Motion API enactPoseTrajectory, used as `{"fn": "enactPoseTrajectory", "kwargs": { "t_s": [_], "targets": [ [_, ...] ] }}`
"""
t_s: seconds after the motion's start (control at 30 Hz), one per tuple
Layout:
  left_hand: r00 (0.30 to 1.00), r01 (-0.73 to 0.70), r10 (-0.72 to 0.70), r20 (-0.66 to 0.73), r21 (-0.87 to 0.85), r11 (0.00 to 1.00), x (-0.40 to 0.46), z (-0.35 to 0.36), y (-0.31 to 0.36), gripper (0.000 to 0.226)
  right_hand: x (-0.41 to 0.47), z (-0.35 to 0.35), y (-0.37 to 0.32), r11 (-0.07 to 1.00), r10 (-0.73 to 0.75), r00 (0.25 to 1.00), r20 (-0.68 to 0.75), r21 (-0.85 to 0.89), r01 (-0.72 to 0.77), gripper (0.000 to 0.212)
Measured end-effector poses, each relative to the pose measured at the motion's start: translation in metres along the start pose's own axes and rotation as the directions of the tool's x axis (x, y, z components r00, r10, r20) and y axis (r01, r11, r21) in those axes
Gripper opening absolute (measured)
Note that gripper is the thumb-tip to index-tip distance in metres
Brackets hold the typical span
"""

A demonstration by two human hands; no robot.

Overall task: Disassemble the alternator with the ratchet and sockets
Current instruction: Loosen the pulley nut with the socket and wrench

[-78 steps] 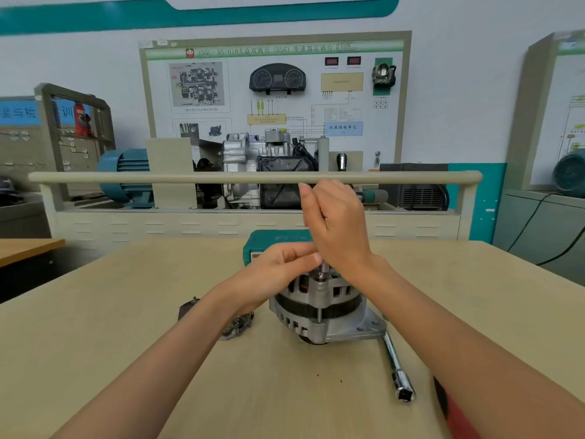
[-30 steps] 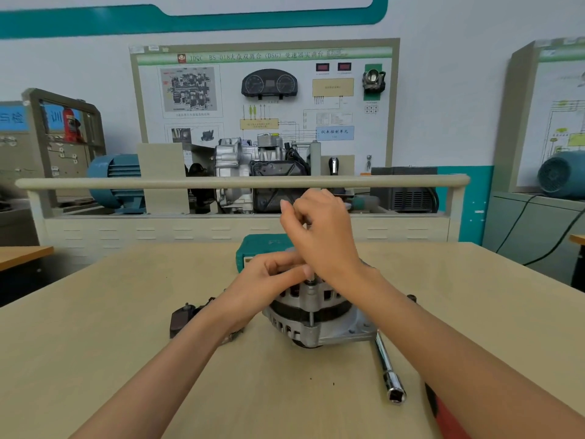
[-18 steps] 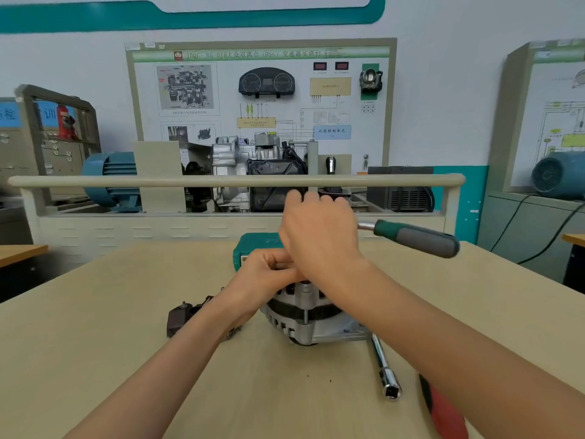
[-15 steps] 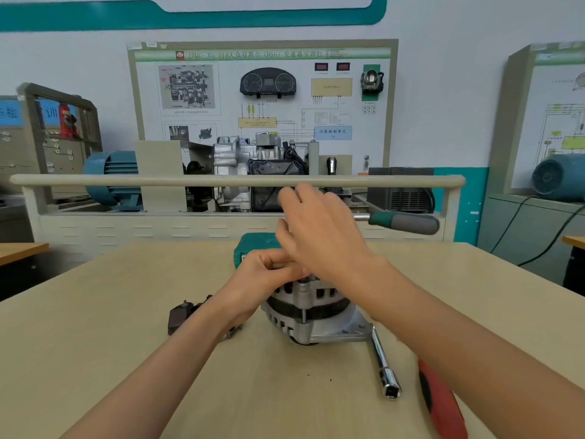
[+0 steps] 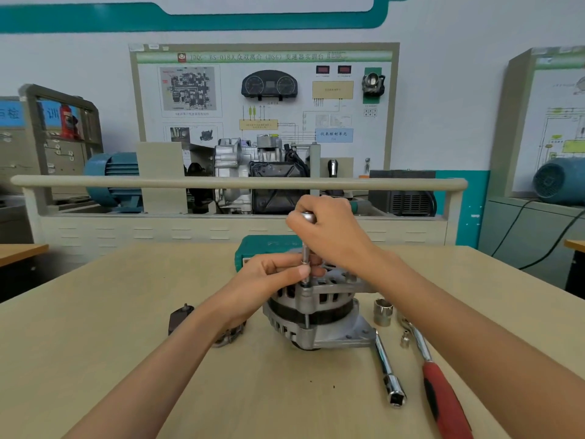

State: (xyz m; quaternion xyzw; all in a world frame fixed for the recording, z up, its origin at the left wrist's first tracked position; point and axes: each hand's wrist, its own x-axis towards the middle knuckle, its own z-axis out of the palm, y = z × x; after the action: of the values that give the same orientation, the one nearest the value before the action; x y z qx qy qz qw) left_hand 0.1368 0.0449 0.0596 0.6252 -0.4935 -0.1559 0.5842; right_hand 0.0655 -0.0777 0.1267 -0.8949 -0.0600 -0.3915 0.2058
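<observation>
Alternator (image 5: 316,315) shaft-axis vertical, ratchet extension (image 5: 305,258) upright above it

Pale wood-grain laminate table (image 5: 95,359), with the items resting on its top.

Centre: silver ribbed cast-metal alternator (image 5: 316,315), standing on end. Just left of it: small dark brown block-shaped part (image 5: 178,318) and a grey metal ring-shaped piece (image 5: 228,337), partly hidden. Right of it: long chrome extension bar with socket end (image 5: 387,373); short wide chrome socket (image 5: 382,312), upright; tiny chrome socket (image 5: 405,340); red-handled chrome ratchet (image 5: 438,388). Behind: teal plastic tool case (image 5: 262,248).
</observation>
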Motion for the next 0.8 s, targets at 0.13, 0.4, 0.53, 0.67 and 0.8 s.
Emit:
{"fn": "enactPoseTrajectory", "kwargs": {
  "t_s": [0.13,0.4,0.53,0.67,0.8],
  "targets": [
    [0.999,-0.008,0.006,-0.038,-0.055,0.998,0.003,0.001,0.002,0.019,-0.001,-0.005,-0.001,0.976,-0.024,0.997,0.069,0.217,0.008,0.029],
    [0.979,-0.038,0.04,-0.198,0.017,0.999,0.007,0.006,0.0,0.044,0.0,-0.003,-0.019,0.684,-0.117,0.992,-0.05,-0.728,0.044,0.039],
    [0.999,-0.009,0.008,-0.054,-0.01,1.0,0.002,0.002,0.002,0.024,0.006,-0.008,-0.013,0.711,-0.194,0.978,0.081,-0.675,0.197,0.035],
    [1.0,0.007,-0.008,-0.016,-0.029,1.0,0.0,0.0,0.004,0.025,0.011,-0.012,-0.006,0.832,-0.209,0.954,0.215,-0.474,0.289,0.028],
    [0.995,-0.015,0.008,-0.096,-0.067,0.998,0.004,0.004,0.0,0.019,0.01,-0.015,-0.007,0.873,-0.194,0.949,0.249,-0.396,0.283,0.027]
  ]
}}
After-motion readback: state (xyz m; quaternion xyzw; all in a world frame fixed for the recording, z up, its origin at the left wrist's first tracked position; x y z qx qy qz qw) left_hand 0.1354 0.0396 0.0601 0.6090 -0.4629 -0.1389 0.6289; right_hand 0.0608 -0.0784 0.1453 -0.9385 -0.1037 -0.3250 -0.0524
